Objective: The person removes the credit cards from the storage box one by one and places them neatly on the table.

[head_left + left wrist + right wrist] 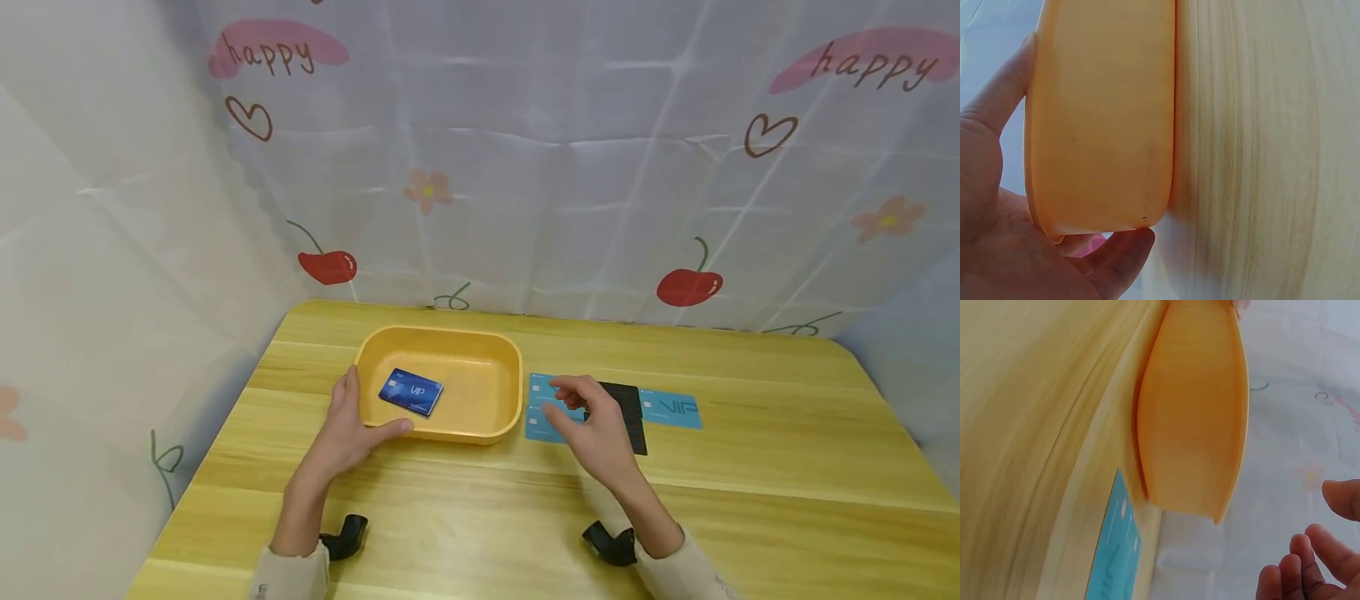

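Observation:
My left hand (pixel 339 440) holds the left end of a yellow plastic bin (pixel 480 385), its thumb over the front rim and its fingers along the outer side. In the left wrist view the fingertips (pixel 1138 250) touch the bin's end wall. Inside the bin lies a dark blue VIP card (pixel 411 392); whether others lie under it, I cannot tell. My right hand (pixel 603 437) hovers over the cards to the right, fingers loosely bent around nothing. Beneath and beside it are light blue cards (pixel 542 427) and black cards (pixel 626 402), partly hidden by the hand.
Another light blue VIP card (pixel 671 409) lies at the right end of the card group. The wooden table (pixel 450 517) meets a patterned curtain (pixel 555 208) at the back. A black band piece (pixel 611 546) sits at the right wrist, another (pixel 347 537) at the left.

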A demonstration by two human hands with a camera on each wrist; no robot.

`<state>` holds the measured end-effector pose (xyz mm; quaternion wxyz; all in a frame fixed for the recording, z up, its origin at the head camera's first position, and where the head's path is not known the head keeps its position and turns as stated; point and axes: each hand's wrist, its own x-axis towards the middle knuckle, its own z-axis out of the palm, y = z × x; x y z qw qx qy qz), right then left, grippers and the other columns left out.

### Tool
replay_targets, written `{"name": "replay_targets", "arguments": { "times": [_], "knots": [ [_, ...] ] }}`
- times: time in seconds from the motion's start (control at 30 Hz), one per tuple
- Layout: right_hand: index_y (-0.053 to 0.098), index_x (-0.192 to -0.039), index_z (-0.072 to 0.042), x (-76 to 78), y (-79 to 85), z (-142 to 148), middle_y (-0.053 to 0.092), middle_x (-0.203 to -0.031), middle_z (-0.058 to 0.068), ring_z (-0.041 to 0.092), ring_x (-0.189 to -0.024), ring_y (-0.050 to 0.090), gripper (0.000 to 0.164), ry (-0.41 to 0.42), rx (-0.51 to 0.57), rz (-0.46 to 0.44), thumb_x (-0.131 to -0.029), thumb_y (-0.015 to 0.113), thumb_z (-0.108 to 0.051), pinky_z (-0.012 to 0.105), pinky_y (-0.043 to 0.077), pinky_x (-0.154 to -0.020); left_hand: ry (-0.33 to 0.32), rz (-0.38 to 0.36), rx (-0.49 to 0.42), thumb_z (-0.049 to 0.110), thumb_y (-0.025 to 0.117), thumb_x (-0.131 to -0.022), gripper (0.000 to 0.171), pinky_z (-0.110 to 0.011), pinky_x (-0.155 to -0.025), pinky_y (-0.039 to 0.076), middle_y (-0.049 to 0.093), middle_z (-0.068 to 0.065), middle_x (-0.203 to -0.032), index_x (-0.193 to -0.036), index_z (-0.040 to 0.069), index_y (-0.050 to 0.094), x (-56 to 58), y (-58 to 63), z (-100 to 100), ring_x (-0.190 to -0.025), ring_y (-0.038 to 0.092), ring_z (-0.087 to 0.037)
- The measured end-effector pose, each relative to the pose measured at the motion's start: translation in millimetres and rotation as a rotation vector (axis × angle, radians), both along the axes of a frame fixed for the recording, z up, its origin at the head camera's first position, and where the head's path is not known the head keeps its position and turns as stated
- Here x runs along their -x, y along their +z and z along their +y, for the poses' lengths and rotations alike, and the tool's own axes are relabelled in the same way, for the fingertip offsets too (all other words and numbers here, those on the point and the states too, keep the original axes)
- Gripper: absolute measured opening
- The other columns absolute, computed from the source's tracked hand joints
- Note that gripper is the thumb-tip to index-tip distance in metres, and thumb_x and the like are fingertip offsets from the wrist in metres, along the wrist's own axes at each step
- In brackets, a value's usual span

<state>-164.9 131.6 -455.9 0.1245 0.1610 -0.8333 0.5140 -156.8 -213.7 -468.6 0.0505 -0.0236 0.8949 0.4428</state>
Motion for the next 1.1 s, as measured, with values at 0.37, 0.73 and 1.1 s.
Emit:
{"name": "replay_targets", "arguments": {
  "times": [0.37,0.73,1.1],
  "knots": [
    [0.069,-0.116,-0.007,-1.3,-3.3,-36,0.06,-0.102,0.011,0.033,-0.093,0.054,0.028,0.06,0.073,-0.093,-0.09,0.074,-0.012,0.047,0.046,-0.082,-0.008,0.009,0.001,0.048,0.081,-0.079,0.128,-0.057,-0.113,0.02,0.002,-0.026,-0.157,-0.154,-0.004,-0.008,-0.6,2.5,1,-0.141,0.016,-0.043],
    [0.068,-0.115,-0.006,4.6,2.8,-71,0.062,-0.098,0.003,0.034,-0.093,0.058,0.029,0.123,0.067,-0.073,-0.086,0.075,-0.007,0.047,0.048,-0.084,0.001,0.008,-0.01,0.049,0.082,-0.077,0.13,-0.057,-0.113,0.019,0.001,-0.025,-0.157,-0.155,-0.002,-0.008,-0.1,-2.5,0,-0.142,0.016,-0.043],
    [0.066,-0.117,-0.001,13.0,4.2,-99,0.059,-0.101,0.007,0.037,-0.096,0.057,0.032,0.186,0.011,-0.12,-0.087,0.074,-0.009,0.05,0.049,-0.083,0.01,0.006,-0.009,0.05,0.082,-0.077,0.13,-0.057,-0.113,0.019,0.001,-0.024,-0.158,-0.155,-0.002,-0.007,-0.5,-1.7,-1,-0.142,0.016,-0.042]
  ]
}}
